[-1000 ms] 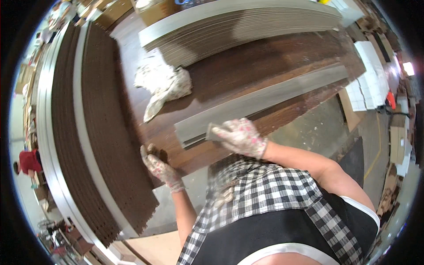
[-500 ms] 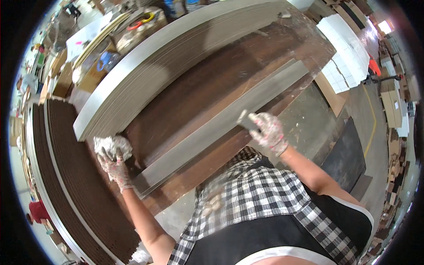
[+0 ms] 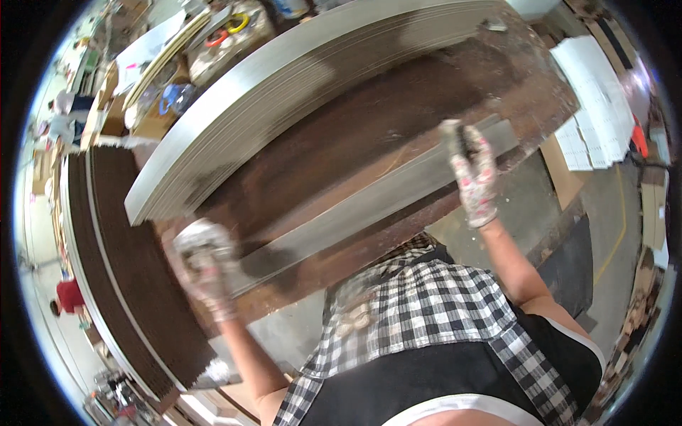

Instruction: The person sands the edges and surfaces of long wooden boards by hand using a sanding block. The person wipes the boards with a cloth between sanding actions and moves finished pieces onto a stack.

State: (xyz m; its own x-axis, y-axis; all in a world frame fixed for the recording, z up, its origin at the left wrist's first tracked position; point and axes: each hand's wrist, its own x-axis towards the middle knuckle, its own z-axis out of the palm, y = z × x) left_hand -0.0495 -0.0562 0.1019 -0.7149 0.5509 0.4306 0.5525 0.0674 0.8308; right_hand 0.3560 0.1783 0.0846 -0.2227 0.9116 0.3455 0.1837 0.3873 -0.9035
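Note:
A long, narrow grey strip lies slantwise on the brown worktable in front of me. My left hand, in a white patterned glove, grips a crumpled white cloth by the strip's left end; motion blurs both. Over the strip's right part is my right hand, gloved alike. Its fingers close round a small dark block-like piece with a pale end, whose kind I cannot make out. Behind the strip stands a tall stack of similar grey strips, curved by the lens.
Brown boards with pale edges are stacked at my left. Bottles, boxes and tape rolls crowd the far left. White sheets are piled beyond the table's right end. A dark panel lies on the floor at right.
My right hand has moved up and to the right along the strip with the small piece. My left hand has shifted right with the cloth, toward the strip's left end. The view has turned slightly.

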